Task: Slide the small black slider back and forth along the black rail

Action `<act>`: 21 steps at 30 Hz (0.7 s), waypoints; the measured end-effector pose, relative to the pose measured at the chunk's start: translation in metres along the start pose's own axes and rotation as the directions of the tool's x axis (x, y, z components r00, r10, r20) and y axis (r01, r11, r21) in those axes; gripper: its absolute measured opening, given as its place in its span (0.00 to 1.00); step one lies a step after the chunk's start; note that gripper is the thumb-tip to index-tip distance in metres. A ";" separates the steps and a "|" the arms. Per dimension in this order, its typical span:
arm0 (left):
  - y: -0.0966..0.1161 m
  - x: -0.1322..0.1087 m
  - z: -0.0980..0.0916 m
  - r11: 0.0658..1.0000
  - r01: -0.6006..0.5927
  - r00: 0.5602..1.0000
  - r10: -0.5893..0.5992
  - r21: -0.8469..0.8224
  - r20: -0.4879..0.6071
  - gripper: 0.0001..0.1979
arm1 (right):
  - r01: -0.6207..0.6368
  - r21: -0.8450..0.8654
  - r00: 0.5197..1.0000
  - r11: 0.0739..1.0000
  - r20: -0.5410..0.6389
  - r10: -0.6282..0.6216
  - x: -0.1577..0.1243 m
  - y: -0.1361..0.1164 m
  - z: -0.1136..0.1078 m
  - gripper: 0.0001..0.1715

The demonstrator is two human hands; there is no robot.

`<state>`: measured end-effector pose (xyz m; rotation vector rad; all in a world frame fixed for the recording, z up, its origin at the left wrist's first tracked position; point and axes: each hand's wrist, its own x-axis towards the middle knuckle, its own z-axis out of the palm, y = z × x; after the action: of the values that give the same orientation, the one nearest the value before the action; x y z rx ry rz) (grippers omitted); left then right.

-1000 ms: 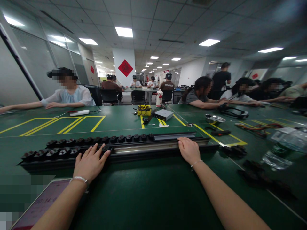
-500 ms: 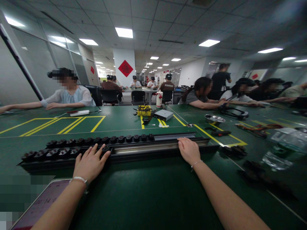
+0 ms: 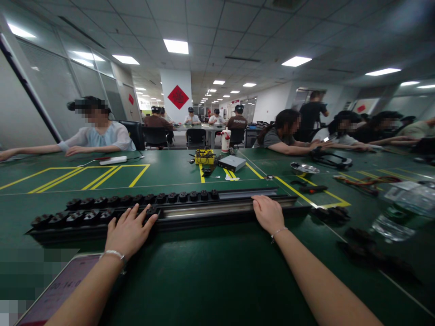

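Rail, near one (image 3: 207, 210): black, with a shiny inner channel, lying lengthwise across the green table (image 3: 217, 276) in front of the person. Black modules (image 3: 75, 218) line its left part; the right part of the channel is bare. Far rail (image 3: 248, 192) runs just behind, with its own row of black modules (image 3: 160, 198) ending right of centre.

Left hand (image 3: 128, 230): palm down over the near row's right end, fingers spread; cannot tell whether thumb and index pinch the module between them. Right hand (image 3: 269, 212): laid over the near rail's right part, fingers together and bent; grip cannot be told.

Phone (image 3: 64, 280) partly under the left forearm. Loose black pieces (image 3: 331, 213) and clear bottle (image 3: 394, 224) to the right. Beyond the rails: yellow box (image 3: 205, 160) with cables, grey box (image 3: 232, 162), metal bowl (image 3: 304, 168). Co-workers sit around the table.
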<state>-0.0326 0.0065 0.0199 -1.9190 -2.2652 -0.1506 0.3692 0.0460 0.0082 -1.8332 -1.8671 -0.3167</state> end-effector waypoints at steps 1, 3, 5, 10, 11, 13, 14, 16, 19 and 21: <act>0.000 0.000 0.001 1.000 -0.003 1.000 0.003 0.000 -0.002 0.30 | 0.000 0.001 1.000 1.000 0.000 0.000 0.000 0.000 0.000 0.22; -0.001 0.000 0.002 1.000 -0.006 1.000 0.006 -0.005 -0.012 0.30 | 0.000 0.004 1.000 1.000 0.002 0.000 0.000 0.000 0.000 0.22; -0.002 0.001 0.003 1.000 -0.007 1.000 0.007 -0.012 -0.019 0.30 | -0.001 0.009 1.000 1.000 0.007 0.001 0.000 0.000 0.000 0.22; -0.004 0.002 0.004 0.999 -0.018 0.999 0.017 -0.039 -0.031 0.29 | 0.004 0.008 1.000 1.000 -0.005 -0.004 0.000 0.001 0.001 0.22; -0.003 0.002 0.004 0.999 -0.019 0.999 0.017 -0.044 -0.035 0.29 | 0.005 0.006 1.000 1.000 -0.007 -0.005 0.000 0.001 0.001 0.22; -0.001 0.001 0.004 0.999 -0.011 0.999 0.009 -0.044 -0.035 0.29 | 0.008 0.004 1.000 1.000 -0.005 -0.008 0.000 0.001 0.001 0.22; 0.000 0.000 0.004 0.999 -0.003 0.999 0.001 -0.041 -0.035 0.30 | 0.009 0.003 1.000 1.000 -0.003 -0.009 0.000 0.001 0.001 0.22; 0.004 -0.001 0.004 0.999 0.017 0.999 -0.019 -0.033 -0.044 0.31 | 0.010 0.003 1.000 1.000 -0.001 -0.010 0.000 0.001 0.001 0.22; 0.009 -0.003 0.006 0.999 0.031 0.997 -0.034 -0.035 -0.075 0.32 | 0.009 0.006 1.000 1.000 0.000 -0.009 -0.001 0.000 0.001 0.22; 0.010 -0.004 0.008 0.999 0.028 0.995 -0.032 -0.043 -0.097 0.32 | 0.008 0.005 1.000 1.000 -0.003 -0.008 -0.001 0.000 0.001 0.22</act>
<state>-0.0222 0.0058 0.0110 -1.8545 -2.2454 -0.2908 0.3693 0.0458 0.0071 -1.8214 -1.8721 -0.3173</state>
